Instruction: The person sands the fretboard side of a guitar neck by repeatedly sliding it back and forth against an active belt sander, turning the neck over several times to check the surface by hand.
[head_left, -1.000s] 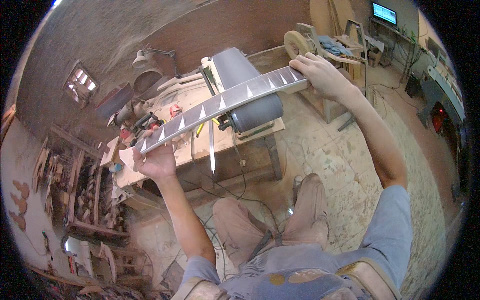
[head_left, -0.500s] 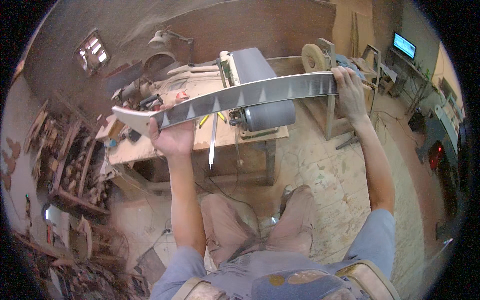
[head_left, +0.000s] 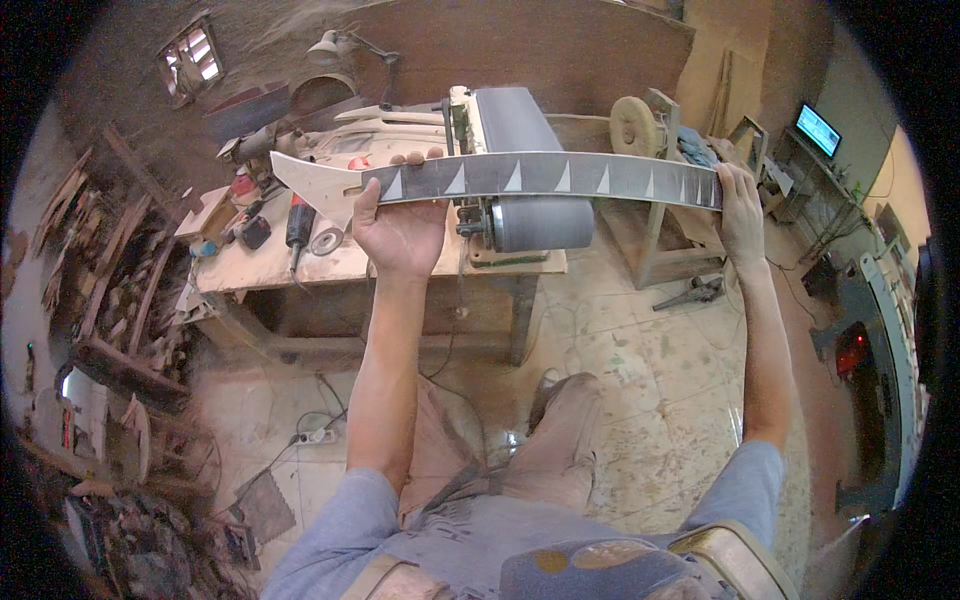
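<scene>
A guitar neck (head_left: 540,178) spans the view at chest height, its dark fingerboard with white triangular inlays facing me. Its pale, pointed headstock (head_left: 312,183) juts out past my left hand (head_left: 405,235). That hand is closed round the neck beside the headstock, thumb in front and fingertips over the upper edge. At the opposite end, my right hand (head_left: 740,215) grips the squared heel, which its fingers partly cover. Behind the neck stands a belt sander (head_left: 503,115) with a wide grey belt; the neck hides its middle. The sander's drum (head_left: 545,225) shows below the neck.
A wooden workbench (head_left: 270,265) carries a red and black power tool (head_left: 298,232), a disc (head_left: 327,238) and a desk lamp (head_left: 335,45). A buffing wheel (head_left: 632,125) stands right of the sander. Cables and a power strip (head_left: 317,437) lie on the floor. Wood pieces fill the left side.
Both hands have shifted right with the guitar neck, which is now more level. The view has turned slightly. The yellow-handled tool and metal strip seen earlier are out of sight.
</scene>
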